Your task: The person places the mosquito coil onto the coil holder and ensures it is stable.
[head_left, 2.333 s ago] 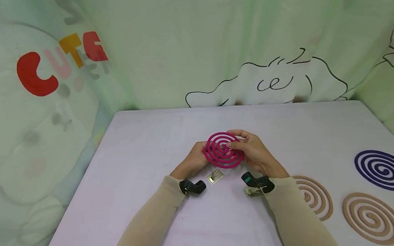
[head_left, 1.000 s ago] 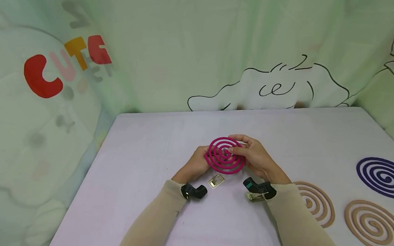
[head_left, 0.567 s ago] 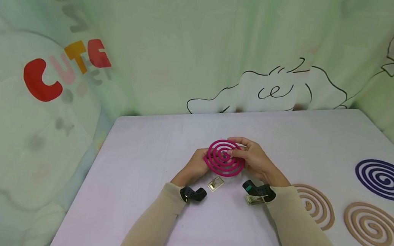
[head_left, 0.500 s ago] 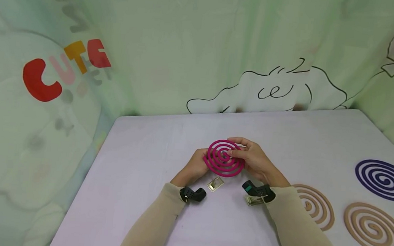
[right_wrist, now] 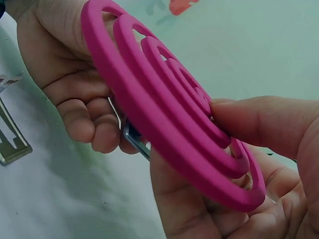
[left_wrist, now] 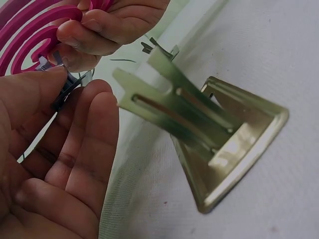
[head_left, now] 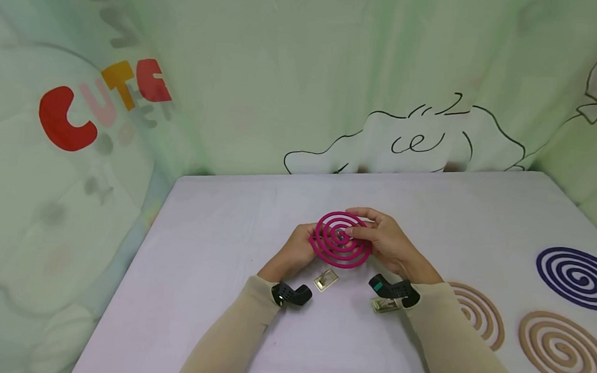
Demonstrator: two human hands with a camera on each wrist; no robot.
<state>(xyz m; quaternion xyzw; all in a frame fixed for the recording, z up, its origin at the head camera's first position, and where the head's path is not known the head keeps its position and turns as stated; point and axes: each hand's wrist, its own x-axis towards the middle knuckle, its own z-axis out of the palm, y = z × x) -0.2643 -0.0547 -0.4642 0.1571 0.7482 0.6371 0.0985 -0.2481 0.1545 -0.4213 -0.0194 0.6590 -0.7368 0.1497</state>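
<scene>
Shows almost no shift since the earlier frame; keeps pink coil (right_wrist: 167,119) mid-frame, pinched in right hand (head_left: 389,239), with metal piece (left_wrist: 64,92) gripped in left hand (head_left: 296,247); may crack if pushed crooked.

Mosquito coil (right_wrist: 159,119): in right hand (head_left: 384,239), above bench (head_left: 213,221)
Held stand (left_wrist: 65,92): in left hand (head_left: 296,249), at coil's centre
Other stands (head_left: 326,280): on bench, before coil
Other coils (head_left: 581,280): on bench, far right

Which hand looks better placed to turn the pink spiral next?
Probably the right hand: it pinches the pink spiral near its centre, while the left hand is occupied holding a dark metal piece.
</scene>
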